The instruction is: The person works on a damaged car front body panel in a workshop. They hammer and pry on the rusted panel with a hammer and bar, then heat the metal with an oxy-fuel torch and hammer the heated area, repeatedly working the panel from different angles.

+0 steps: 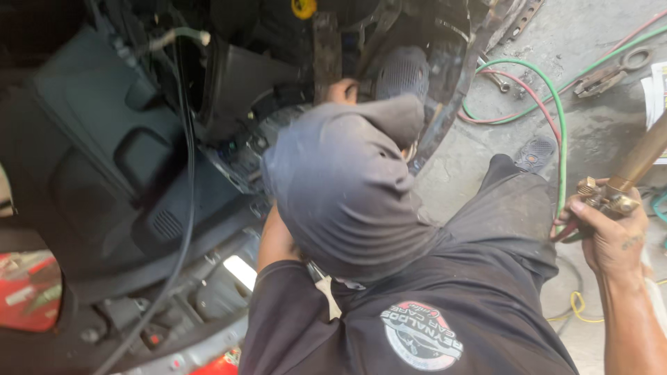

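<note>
Held at the right edge of the scene: brass cutting torch [636, 163], raised clear of the vehicle, tip outside the frame. Gripped at the valve block by the right hand [611, 232], fingers wrapped fully closed around it, thumb on the near side. No flame or glow visible, no fresh cut seen; judged as not yet applied to the work, cutting or heating left to do. Fed by a green hose [559, 139] and a red hose [535, 97] looping across the concrete floor [590, 35] to the far right. Left hand out of view. Between torch and engine bay [243, 90]: a co-worker in a grey cap [347, 187], bent forward, one hand [342, 90] reaching into the far parts. Clamp tool [611, 73] lying on the floor, well apart.
</note>
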{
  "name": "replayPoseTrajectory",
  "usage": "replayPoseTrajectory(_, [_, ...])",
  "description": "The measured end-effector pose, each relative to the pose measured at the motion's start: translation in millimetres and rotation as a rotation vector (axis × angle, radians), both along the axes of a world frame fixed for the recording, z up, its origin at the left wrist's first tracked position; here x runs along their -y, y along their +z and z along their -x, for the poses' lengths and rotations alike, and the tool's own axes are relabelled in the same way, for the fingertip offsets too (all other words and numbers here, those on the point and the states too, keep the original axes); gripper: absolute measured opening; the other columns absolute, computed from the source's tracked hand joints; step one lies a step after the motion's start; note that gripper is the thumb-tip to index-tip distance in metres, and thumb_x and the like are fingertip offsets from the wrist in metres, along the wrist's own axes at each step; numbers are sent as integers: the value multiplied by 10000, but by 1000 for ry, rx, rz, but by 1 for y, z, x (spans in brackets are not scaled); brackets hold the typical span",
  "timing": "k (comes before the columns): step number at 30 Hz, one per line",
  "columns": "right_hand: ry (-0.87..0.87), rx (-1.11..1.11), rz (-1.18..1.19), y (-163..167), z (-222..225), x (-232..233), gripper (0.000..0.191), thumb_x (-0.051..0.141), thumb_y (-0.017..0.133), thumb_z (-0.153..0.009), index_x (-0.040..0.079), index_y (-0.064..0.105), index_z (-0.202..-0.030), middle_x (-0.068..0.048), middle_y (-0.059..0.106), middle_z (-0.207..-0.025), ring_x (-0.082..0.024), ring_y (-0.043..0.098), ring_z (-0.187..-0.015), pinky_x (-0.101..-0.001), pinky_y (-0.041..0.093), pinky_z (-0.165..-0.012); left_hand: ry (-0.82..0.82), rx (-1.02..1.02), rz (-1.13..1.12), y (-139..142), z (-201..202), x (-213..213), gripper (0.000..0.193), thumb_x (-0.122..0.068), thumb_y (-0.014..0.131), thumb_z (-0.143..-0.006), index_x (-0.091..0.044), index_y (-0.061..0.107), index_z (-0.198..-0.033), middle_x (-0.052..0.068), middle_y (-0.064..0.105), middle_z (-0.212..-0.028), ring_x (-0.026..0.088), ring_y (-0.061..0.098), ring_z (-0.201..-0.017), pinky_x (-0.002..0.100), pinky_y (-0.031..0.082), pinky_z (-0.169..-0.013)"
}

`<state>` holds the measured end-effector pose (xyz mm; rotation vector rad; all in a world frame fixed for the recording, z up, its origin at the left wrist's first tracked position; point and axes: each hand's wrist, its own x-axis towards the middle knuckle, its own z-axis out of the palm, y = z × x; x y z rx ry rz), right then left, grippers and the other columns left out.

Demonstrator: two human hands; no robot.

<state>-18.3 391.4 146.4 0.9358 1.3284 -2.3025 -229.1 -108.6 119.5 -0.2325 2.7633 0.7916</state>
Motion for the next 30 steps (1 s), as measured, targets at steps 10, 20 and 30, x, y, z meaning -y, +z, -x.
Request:
replayPoseTrajectory(10, [-157, 113, -37, -13, 86, 61, 297, -32, 657, -971, -22, 542, -1245, -141, 642, -950, -228, 666, -835, -381, 589, -710, -541, 264, 429, -79, 94, -19, 137, -110, 576, -999, -55, 700, -1019, 239, 709, -986, 438, 700, -937, 550, 545, -796])
replayPoseTrajectory(20, [-190, 244, -21, -8, 106, 101, 429, -20, 672, -904, -30, 563, -1319, -118, 658, -990, -218, 659, -812, -375, 571, -665, -376, 5, 49, -104, 81, -2, 158, -133, 637, -977, -23, 680, -1081, 226, 698, -1028, 420, 677, -976, 525, 520, -841])
replayPoseTrajectory(30, [-139, 218, 0, -15, 100, 90, 490, -27, 672, -895, -34, 541, -1368, -154, 659, -1002, -227, 667, -799, -369, 561, -645, -347, -44, -87, -102, 80, -4, 234, -158, 702, -947, 3, 663, -1114, 212, 685, -1047, 401, 664, -997, 500, 508, -869])
